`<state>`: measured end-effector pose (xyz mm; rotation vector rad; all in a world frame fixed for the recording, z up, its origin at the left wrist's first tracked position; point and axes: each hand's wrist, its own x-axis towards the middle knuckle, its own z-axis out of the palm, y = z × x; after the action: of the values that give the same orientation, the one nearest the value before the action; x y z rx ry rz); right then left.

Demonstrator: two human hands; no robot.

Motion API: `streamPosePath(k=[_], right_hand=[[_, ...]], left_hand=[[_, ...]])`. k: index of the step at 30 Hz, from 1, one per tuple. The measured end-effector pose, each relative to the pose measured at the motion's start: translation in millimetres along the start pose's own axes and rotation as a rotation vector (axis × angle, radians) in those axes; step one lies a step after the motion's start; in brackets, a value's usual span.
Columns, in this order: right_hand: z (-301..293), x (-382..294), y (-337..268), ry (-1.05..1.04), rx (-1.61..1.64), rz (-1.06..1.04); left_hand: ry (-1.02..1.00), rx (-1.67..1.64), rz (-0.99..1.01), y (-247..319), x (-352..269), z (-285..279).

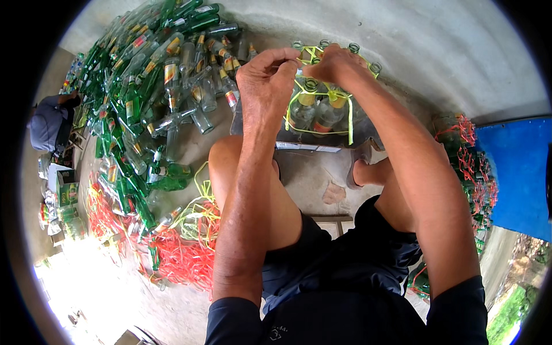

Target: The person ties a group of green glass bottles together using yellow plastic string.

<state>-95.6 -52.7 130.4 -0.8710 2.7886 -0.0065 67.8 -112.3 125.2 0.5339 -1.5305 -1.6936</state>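
Observation:
Glass bottles stand upright in a close group on a low dark stand in front of me. Yellow-green plastic strapping runs around and between their necks. Above the left side of the group, my left hand has its thumb and forefinger pinched together near the strapping; whether a strand lies between them is hard to see. My right hand is over the middle of the group, among the bottle necks and touching the strapping, its fingertips partly hidden.
A large heap of loose green and clear bottles lies at the left. Tangled red strapping is on the floor below it. Bottles bound with red strapping stand at the right by a blue panel. Another person sits far left.

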Motion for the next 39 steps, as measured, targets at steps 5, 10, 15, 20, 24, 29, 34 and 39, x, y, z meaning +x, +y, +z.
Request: streamPosePath(k=[5, 10, 15, 20, 24, 29, 34, 39], right_hand=[[-12, -7, 8, -0.056, -0.021, -0.135], [-20, -6, 23, -0.149, -0.057, -0.295], [-12, -1, 38, -0.112, -0.107, -0.444], [-9, 0, 45, -0.103, -0.092, -0.461], [-6, -3, 43, -0.054, -0.071, -0.424], [-14, -3, 36, -0.156, -0.113, -0.393], [-18, -7, 38, -0.147, -0.106, -0.389], [8, -11, 52, 0.13, 0.063, -0.41]], left_hand=[[0.015, -0.018, -0.044, 2, -1, -2], [0.002, -0.052, -0.039, 0, -2, -1], [-0.006, -0.077, -0.054, -3, -1, 0], [-0.012, -0.074, -0.051, -2, 0, 7], [-0.004, -0.074, -0.063, -1, 1, 10], [0.008, -0.082, 0.065, -8, 0, 11], [-0.009, -0.046, -0.041, -8, -2, 19], [0.019, -0.112, -0.057, -1, -1, 18]])
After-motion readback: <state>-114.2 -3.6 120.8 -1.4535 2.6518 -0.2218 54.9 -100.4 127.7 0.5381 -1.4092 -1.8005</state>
